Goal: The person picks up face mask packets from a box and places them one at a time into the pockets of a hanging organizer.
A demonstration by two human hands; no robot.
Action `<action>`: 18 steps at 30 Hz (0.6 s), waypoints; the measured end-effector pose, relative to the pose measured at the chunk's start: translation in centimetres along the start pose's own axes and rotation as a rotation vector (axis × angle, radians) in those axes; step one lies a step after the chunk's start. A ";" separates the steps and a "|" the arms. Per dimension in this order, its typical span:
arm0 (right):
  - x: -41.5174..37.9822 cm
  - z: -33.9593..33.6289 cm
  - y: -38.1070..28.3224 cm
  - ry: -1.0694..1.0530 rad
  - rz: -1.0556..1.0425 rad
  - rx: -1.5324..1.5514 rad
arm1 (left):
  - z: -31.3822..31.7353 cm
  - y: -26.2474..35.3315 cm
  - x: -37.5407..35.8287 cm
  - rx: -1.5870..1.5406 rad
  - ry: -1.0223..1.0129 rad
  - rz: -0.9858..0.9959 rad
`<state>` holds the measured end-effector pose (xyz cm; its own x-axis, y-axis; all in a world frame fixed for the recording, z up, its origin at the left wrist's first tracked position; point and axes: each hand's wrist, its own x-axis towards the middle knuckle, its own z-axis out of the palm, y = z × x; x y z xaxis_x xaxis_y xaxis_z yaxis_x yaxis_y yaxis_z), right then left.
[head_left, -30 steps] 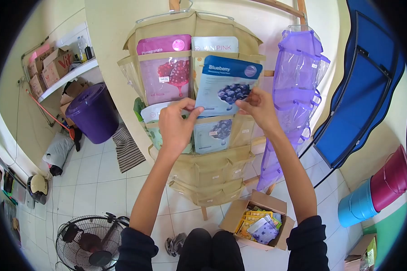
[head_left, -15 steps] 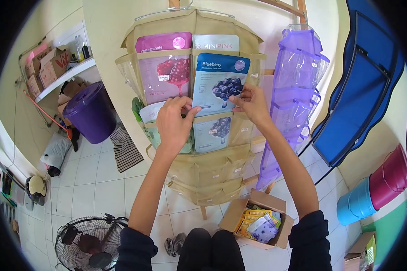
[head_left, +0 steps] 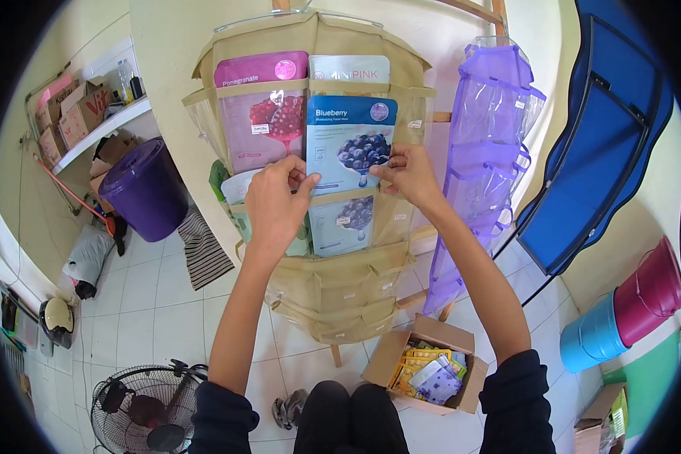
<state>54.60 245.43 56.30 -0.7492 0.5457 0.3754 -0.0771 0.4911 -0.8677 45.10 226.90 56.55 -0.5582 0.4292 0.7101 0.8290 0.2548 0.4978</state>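
Note:
A blue Blueberry mask packet is held upright in front of the beige hanging organizer. My left hand is closed on its lower left edge, thumb in front. On the right edge, my right hand pinches it. Behind its upper part, a MiniPink packet stands in a clear pocket. Left of that is a pink Pomegranate packet. Below the held packet, another blueberry packet sits in a lower pocket, and a green-and-white packet is partly hidden by my left hand.
A purple organizer hangs to the right. On the floor, an open cardboard box holds several packets, and a black fan stands at lower left. A purple bin and blue and maroon buckets flank the area.
The view has shifted slightly, moving the organizers left in the frame. The held packet sits a little lower against the pocket, with both hands still on it.

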 end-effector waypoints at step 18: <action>0.3 -1.2 -0.5 -0.015 -0.069 -0.150 | -1.1 0.7 0.9 0.022 0.012 0.008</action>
<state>55.20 246.14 57.24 -0.7557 0.4973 0.4261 -0.0300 0.6237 -0.7811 45.12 226.52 58.06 -0.5515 0.4208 0.7202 0.8341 0.2707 0.4806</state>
